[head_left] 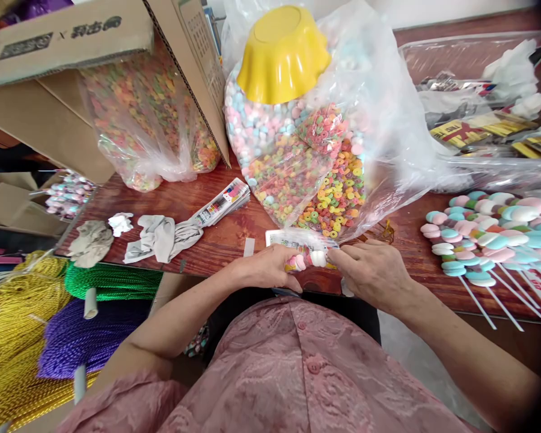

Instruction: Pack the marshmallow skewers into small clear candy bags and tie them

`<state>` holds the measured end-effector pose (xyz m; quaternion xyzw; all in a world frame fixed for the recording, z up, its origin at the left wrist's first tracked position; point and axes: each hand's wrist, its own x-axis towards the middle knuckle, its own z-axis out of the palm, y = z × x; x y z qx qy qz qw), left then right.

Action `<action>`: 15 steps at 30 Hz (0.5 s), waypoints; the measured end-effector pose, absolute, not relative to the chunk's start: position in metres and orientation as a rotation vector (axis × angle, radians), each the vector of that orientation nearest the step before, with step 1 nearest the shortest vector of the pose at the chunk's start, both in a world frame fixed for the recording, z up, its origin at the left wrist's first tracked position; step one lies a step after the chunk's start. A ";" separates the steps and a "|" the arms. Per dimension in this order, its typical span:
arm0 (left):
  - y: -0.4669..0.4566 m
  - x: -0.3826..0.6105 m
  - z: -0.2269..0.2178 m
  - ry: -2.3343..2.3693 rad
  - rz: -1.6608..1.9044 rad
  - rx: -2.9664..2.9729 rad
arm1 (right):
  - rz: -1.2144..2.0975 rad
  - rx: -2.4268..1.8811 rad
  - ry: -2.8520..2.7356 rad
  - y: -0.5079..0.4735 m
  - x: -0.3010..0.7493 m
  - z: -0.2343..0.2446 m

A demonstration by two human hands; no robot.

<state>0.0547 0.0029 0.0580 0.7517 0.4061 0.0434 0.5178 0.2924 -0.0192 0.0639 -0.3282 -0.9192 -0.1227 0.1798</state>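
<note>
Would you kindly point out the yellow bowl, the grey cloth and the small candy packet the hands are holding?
yellow bowl (pixel 282 54), head view, on its upturned side wall.
grey cloth (pixel 160 237), head view, on its crumpled middle.
candy packet (pixel 304 255), head view, on the clear wrap between the hands.

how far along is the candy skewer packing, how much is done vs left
Done: a pile of finished candy sticks lies on the table to the right. In hand: the left hand and right hand hold one candy skewer in a small clear bag. Left: the big plastic bags of loose candy rings behind look mostly full, so plenty seems to remain.
</note>
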 end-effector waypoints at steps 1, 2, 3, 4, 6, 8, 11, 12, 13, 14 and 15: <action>0.004 0.056 0.058 0.951 0.116 1.762 | -0.351 -0.889 -2.608 -0.019 0.292 0.065; 0.004 0.057 0.057 0.929 0.129 1.726 | -0.341 -0.858 -2.622 -0.020 0.291 0.066; 0.005 0.057 0.056 0.912 0.143 1.696 | -0.310 -0.831 -2.643 -0.020 0.291 0.067; 0.006 0.058 0.056 0.904 0.154 1.674 | -0.257 -0.812 -2.672 -0.021 0.291 0.068; 0.007 0.058 0.054 0.938 0.153 1.665 | -0.102 -0.800 -2.751 -0.021 0.293 0.071; 0.007 0.057 0.053 1.009 0.109 1.715 | 0.070 -0.810 -2.831 -0.020 0.296 0.073; 0.006 0.058 0.056 1.027 -0.002 1.830 | 0.171 -0.830 -2.876 -0.016 0.300 0.075; 0.006 0.059 0.058 0.997 -0.029 1.852 | 0.132 -0.830 -2.854 -0.014 0.300 0.075; 0.006 0.059 0.060 0.954 -0.045 1.856 | 0.058 -0.825 -2.818 -0.011 0.299 0.074; 0.007 0.060 0.062 0.906 -0.048 1.843 | -0.034 -0.816 -2.772 -0.010 0.298 0.073; 0.009 0.060 0.064 0.857 -0.049 1.811 | -0.122 -0.801 -2.724 -0.009 0.296 0.072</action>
